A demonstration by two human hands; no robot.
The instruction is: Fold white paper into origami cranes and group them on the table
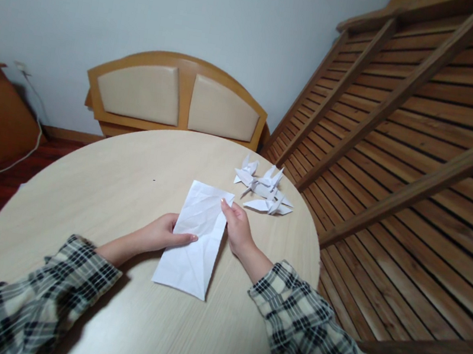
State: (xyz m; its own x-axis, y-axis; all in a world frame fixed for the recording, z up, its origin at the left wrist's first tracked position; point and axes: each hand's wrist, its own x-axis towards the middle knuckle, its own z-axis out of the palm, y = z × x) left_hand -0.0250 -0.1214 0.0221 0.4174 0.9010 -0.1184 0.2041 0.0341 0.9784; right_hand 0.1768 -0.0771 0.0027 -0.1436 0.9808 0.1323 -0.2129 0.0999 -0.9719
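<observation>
A white creased sheet of paper [194, 242], folded into a long rectangle, lies on the round pale wooden table [127, 184]. My left hand [164, 234] rests on the paper's left edge, fingers stretched flat across it. My right hand [235, 227] touches the paper's right edge near the top, its fingers curled with the fingertips on the edge. Both arms wear plaid sleeves.
Several folded white paper cranes [266, 187] sit on the table's far right. A wooden chair back with beige pads [177, 99] stands behind the table. A slatted wooden frame [426, 141] leans at the right. A cable [20, 149] runs along the floor at left.
</observation>
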